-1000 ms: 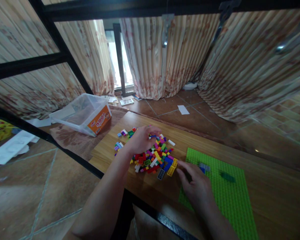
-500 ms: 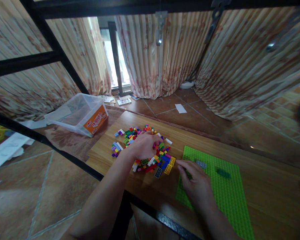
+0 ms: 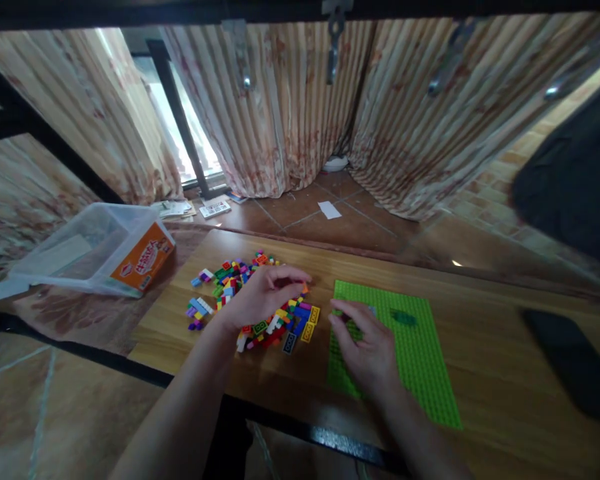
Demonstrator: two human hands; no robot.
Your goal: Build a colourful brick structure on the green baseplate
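A heap of small coloured bricks (image 3: 260,313) lies on a wooden table (image 3: 480,320). My left hand (image 3: 263,297) rests on top of the heap, fingers curled loosely down into the bricks; what they hold, if anything, is hidden. My right hand (image 3: 365,347) lies on the left part of a bright green studded baseplate (image 3: 420,360), fingers stretched out toward the heap. A dark green brick (image 3: 404,318) sits on the plate beyond that hand. A grey piece peeks out by the fingertips.
A clear plastic tub (image 3: 100,250) with an orange label stands on the floor at the left. A black flat object (image 3: 575,363) lies on the table's right end. Striped curtains (image 3: 300,113) hang behind. A black metal bar (image 3: 330,440) runs along the table's near edge.
The view has swung right and down, so everything shifted left in the frame. My left hand drew back over the brick heap. My right hand stayed on the baseplate's left part.
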